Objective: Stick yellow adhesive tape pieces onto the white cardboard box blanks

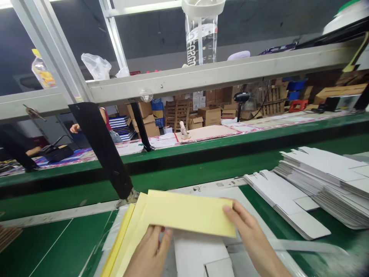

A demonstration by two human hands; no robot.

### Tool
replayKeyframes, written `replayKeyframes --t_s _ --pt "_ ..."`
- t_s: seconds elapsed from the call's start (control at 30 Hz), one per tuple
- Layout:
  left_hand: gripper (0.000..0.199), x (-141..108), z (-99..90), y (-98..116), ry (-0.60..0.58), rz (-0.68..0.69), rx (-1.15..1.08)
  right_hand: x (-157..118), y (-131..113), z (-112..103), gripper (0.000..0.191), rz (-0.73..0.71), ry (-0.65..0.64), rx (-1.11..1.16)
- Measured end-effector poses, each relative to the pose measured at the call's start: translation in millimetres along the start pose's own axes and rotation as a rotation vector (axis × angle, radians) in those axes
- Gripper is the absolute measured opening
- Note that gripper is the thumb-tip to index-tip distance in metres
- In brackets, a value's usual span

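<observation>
My left hand (151, 248) touches the card (190, 213) over the carton (198, 252), its grip unclear to me; my right hand (249, 229) pinches the card's end; uneven support could bend it

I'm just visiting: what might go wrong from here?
The yellow sheet might crease where the right hand pinches its end. Its left end overlaps other yellow sheets, so one could drag along. The taller stack of flattened white cartons has uneven layers and might slide if bumped.

Left hand (148, 252) half-curled; right hand (248, 227) pinching, thumb nearest, forearm (271, 259) angled inward
</observation>
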State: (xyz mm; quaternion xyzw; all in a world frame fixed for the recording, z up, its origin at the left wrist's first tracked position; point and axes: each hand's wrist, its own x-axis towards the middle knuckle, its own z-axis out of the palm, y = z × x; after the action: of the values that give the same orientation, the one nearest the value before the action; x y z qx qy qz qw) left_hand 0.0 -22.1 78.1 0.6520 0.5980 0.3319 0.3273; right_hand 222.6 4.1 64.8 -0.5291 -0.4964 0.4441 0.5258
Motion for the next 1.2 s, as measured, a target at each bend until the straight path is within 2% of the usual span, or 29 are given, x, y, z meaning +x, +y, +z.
replayKeyframes --t_s 0.07,0.13,0.2,0.27,0.3,0.37,0.43,0.47,0.57,0.63,0.7,0.77,0.8,0.87,0.93,1.0,1.07,1.2 --pt "0.037 5.3 -7.0 16.1 -0.097 -0.042 -0.044 8.5 -24.8 -2.2 0.025 -0.269 0.085 -0.045" --pt "0.048 13.9 -10.1 37.2 -0.255 -0.024 -0.294 16.1 -46.2 1.1 0.015 -0.602 0.105 -0.139" --pt "0.057 26.6 -9.7 57.1 -0.304 0.054 -0.756 20.2 -65.2 7.4 0.017 -0.904 -0.066 -0.317" --pt "0.052 41.2 -8.1 70.5 -0.27 0.075 -1.069 20.5 -82.6 13.1 0.024 -1.07 -0.319 -0.541" --pt "0.042 48.1 -7.7 74.1 -0.211 0.077 -1.136 19.8 -90.5 14.5 0.026 -1.085 -0.417 -0.639" --pt "0.03 58.9 -8.7 76.1 -0.116 0.063 -1.163 18.7 -103.4 14.0 0.023 -1.008 -0.538 -0.739" --pt "0.03 64.8 -12.1 73.7 -0.077 0.044 -1.122 20.8 -110.4 9.8 0.022 -0.863 -0.566 -0.699" --pt "0.032 66.1 -14.4 71.6 -0.082 0.035 -1.094 23.4 -111.3 7.3 0.023 -0.787 -0.536 -0.65" --pt "0.032 66.7 -21.8 64.4 -0.125 0.032 -0.978 35.7 -105.3 1.7 0.025 -0.601 -0.321 -0.525" --pt "0.031 65.6 -25.9 60.1 -0.177 0.041 -0.871 43.2 -98.6 -0.2 0.024 -0.559 -0.221 -0.51" --pt "0.031 63.2 -29.2 57.3 -0.264 0.076 -0.753 46.1 -94.5 -2.3 0.025 -0.646 -0.169 -0.556" --pt "0.035 59.4 -32.0 56.7 -0.389 0.092 -0.65 43.1 -94.7 -4.9 0.031 -0.811 -0.187 -0.675" --pt "0.039 57.0 -33.2 57.3 -0.449 0.089 -0.59 39.9 -96.0 -6.2 0.037 -0.884 -0.242 -0.754" --pt "0.042 51.9 -35.4 60.1 -0.509 0.093 -0.42 32.3 -99.1 -7.4 0.049 -0.959 -0.447 -0.882" --pt "0.033 47.4 -36.9 64.2 -0.476 0.162 -0.182 26.6 -100.1 -6.0 0.058 -0.935 -0.669 -0.922" --pt "0.023 44.5 -38.0 68.2 -0.422 0.222 -0.02 25.0 -97.3 -2.2 0.058 -0.849 -0.79 -0.889" --pt "0.024 43.5 -39.9 70.7 -0.359 0.19 -0.003 27.3 -91.8 2.2 0.048 -0.729 -0.769 -0.84" --pt "0.035 42.4 -47.8 70.2 -0.207 0.071 -0.23 35.7 -84.0 3.7 0.016 -0.616 -0.59 -0.766"
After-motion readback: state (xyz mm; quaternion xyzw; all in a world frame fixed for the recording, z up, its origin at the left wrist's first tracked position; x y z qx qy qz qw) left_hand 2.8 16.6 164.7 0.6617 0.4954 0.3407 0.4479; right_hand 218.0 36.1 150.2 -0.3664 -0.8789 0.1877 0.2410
